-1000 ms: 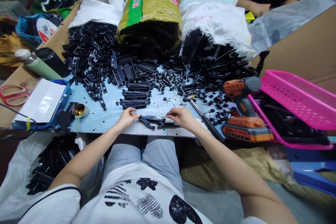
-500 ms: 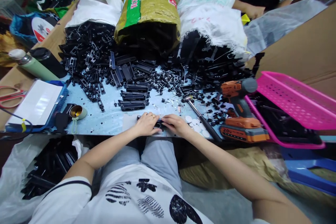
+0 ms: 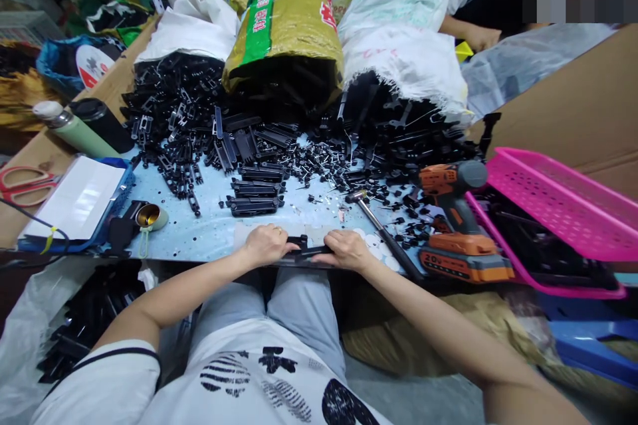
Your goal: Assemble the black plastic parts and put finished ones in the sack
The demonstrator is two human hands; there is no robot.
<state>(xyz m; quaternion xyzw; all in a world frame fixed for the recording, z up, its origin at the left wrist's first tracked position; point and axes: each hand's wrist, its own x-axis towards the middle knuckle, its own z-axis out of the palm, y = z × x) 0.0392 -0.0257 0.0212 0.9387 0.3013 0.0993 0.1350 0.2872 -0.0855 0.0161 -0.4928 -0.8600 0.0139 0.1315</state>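
Note:
At the table's front edge, my left hand (image 3: 265, 244) and my right hand (image 3: 345, 250) grip opposite ends of a black plastic part (image 3: 308, 250). Its middle shows between them; both ends are covered by my fingers. My left thumb points inward along it, and so does my right thumb. Behind my left hand lies a short stack of similar long black parts (image 3: 256, 204). A hammer (image 3: 371, 212) with a dark handle rests just right of my right hand, beside several white discs (image 3: 375, 243).
An orange cordless drill (image 3: 451, 212) stands right of the hammer, then a pink basket (image 3: 553, 206). Loose black parts and screws (image 3: 323, 159) spread before open sacks (image 3: 284, 26). Left are a small metal cup (image 3: 150, 216), a papered tray (image 3: 74, 199), scissors (image 3: 24, 186) and bottles (image 3: 80, 129). Another person's hand (image 3: 482, 36) shows beyond.
My hands have moved apart, the left one leftward and the right one slightly right, closing round the part's ends. More of the black part now shows between them. The view has shifted slightly.

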